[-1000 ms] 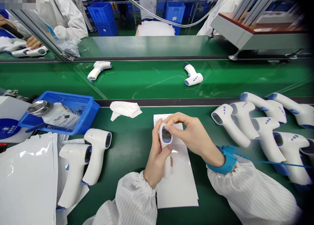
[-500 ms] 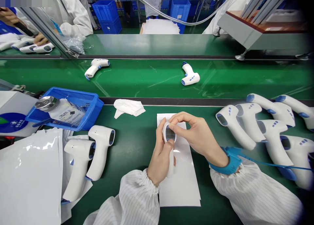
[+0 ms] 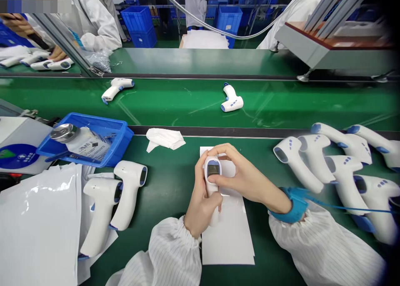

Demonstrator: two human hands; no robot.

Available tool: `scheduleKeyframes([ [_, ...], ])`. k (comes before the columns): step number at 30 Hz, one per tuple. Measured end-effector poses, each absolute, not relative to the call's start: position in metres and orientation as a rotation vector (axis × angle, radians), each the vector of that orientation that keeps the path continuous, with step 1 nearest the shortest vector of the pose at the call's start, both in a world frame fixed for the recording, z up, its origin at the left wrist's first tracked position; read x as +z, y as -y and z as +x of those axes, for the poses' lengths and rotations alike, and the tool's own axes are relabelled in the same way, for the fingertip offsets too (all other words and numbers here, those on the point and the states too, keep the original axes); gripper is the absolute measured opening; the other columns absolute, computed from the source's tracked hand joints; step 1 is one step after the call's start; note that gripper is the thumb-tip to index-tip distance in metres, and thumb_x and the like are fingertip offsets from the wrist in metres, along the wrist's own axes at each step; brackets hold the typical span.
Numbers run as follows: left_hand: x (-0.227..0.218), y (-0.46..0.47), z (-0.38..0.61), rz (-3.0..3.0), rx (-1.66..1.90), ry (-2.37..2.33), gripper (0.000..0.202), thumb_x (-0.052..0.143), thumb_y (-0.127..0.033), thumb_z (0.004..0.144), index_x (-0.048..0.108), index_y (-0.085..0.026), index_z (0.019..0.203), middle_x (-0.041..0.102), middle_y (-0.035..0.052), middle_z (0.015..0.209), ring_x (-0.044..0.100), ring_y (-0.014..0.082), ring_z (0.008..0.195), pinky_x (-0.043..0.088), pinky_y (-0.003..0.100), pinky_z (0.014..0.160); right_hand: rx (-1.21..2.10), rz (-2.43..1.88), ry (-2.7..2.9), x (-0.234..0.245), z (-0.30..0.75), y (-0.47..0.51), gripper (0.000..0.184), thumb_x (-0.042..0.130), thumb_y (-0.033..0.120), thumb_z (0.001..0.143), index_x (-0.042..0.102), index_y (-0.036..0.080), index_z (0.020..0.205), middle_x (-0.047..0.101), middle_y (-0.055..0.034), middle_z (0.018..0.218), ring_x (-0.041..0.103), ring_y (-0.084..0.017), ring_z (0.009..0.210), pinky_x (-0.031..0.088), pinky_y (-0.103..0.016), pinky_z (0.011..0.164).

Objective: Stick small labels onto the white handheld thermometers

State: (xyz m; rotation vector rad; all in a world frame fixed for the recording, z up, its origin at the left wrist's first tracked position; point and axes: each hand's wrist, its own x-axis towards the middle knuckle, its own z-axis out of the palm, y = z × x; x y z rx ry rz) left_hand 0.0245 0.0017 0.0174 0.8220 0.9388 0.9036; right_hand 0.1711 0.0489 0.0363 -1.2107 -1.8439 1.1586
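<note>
A white infrared thermometer (image 3: 211, 186), its small grey screen facing me, is held between both hands above white paper sheets (image 3: 233, 232). My left hand (image 3: 200, 202) wraps round its handle from the left. From the right, my right hand (image 3: 239, 171) grips the head, thumb at the screen's lower edge and fingers over the top. The fingertips behind the head are partly hidden. A blue wrist strap (image 3: 292, 205) with a cord circles my right wrist. Several more white thermometers (image 3: 298, 163) lie to the right, and two others (image 3: 129, 190) lie to the left.
Two thermometers (image 3: 231, 98) lie on the green conveyor belt (image 3: 175, 98). A blue tray (image 3: 120, 146) with a metal-capped bottle stands left, beyond white plastic bags (image 3: 40, 223). A white cloth (image 3: 165, 138) lies near the belt's edge. Across the belt, a person in a white coat (image 3: 96, 19) handles thermometers.
My right thumb has moved from the screen's upper part down to its lower edge. The left thumb has slid down the handle. Both thermometers on the belt have shifted left.
</note>
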Motion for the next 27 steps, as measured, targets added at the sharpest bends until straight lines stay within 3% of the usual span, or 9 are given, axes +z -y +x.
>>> scheduleKeyframes([
  [6,0.012,0.004,0.030,0.944,1.082,-0.957,0.091,0.054,-0.003,0.071,0.026,-0.039,0.149,0.032,0.0048,0.155,0.056,0.0091,0.073,0.046,0.021,0.053,0.844,-1.128,1.780,0.042,0.163,-0.043,0.006,0.060,0.022,0.094,0.065,0.026,0.094,0.069,-0.0008,0.100,0.064,-0.019,0.098,0.049,-0.038,0.089],
  [9,0.012,0.005,0.030,0.883,1.053,-0.925,0.087,0.051,-0.002,0.073,0.028,-0.041,0.147,0.044,0.0041,0.142,0.050,0.0062,0.061,0.041,0.021,0.046,0.774,-1.140,1.735,0.041,0.158,-0.040,0.011,0.056,0.022,0.097,0.065,0.025,0.094,0.071,-0.0011,0.098,0.065,-0.018,0.096,0.050,-0.035,0.087],
  [11,0.016,0.004,0.029,0.833,1.045,-0.907,0.088,0.051,-0.001,0.073,0.025,-0.043,0.146,0.054,0.0011,0.119,0.044,0.0052,0.053,0.039,0.020,0.042,0.808,-1.180,1.633,0.040,0.156,-0.036,0.009,0.055,0.026,0.098,0.063,0.026,0.101,0.068,-0.0026,0.106,0.065,-0.018,0.099,0.052,-0.034,0.086],
  [14,0.025,0.001,0.025,0.794,1.127,-0.943,0.086,0.054,-0.001,0.073,0.026,-0.040,0.145,0.053,-0.0023,0.096,0.047,0.0086,0.060,0.044,0.021,0.051,1.024,-1.306,1.483,0.036,0.157,-0.026,0.022,0.054,0.040,0.097,0.055,0.028,0.115,0.062,-0.0054,0.115,0.063,-0.020,0.107,0.052,-0.037,0.090],
  [18,0.033,-0.002,0.019,0.740,1.241,-0.981,0.081,0.055,-0.005,0.075,0.028,-0.037,0.143,0.056,-0.0003,0.109,0.054,0.0132,0.083,0.049,0.028,0.080,1.531,-1.383,1.429,0.034,0.153,-0.003,0.034,0.047,0.053,0.097,0.050,0.028,0.120,0.062,-0.0071,0.116,0.063,-0.023,0.107,0.053,-0.041,0.091],
  [21,0.032,-0.002,0.015,0.691,1.225,-0.928,0.081,0.050,-0.008,0.077,0.024,-0.040,0.147,0.056,0.0006,0.112,0.057,0.0173,0.092,0.048,0.033,0.088,1.747,-1.277,1.503,0.034,0.144,0.009,0.039,0.057,0.050,0.092,0.048,0.029,0.124,0.061,-0.0064,0.122,0.062,-0.023,0.108,0.054,-0.039,0.092],
  [24,0.027,-0.001,0.013,0.711,1.164,-0.872,0.079,0.046,-0.015,0.084,0.016,-0.038,0.152,0.052,0.0041,0.130,0.052,0.0231,0.119,0.041,0.040,0.104,1.537,-1.344,1.679,0.027,0.148,-0.007,0.035,0.055,0.046,0.092,0.051,0.026,0.120,0.065,-0.0059,0.114,0.063,-0.023,0.101,0.054,-0.036,0.087],
  [27,0.025,-0.001,0.012,0.811,1.024,-1.004,0.079,0.050,-0.018,0.087,0.013,-0.038,0.154,0.042,0.0054,0.144,0.035,0.0245,0.138,0.027,0.045,0.115,0.891,-1.778,1.848,0.017,0.180,-0.064,0.038,0.045,0.050,0.094,0.052,0.019,0.113,0.067,-0.0075,0.092,0.065,-0.024,0.079,0.053,-0.035,0.067],
])
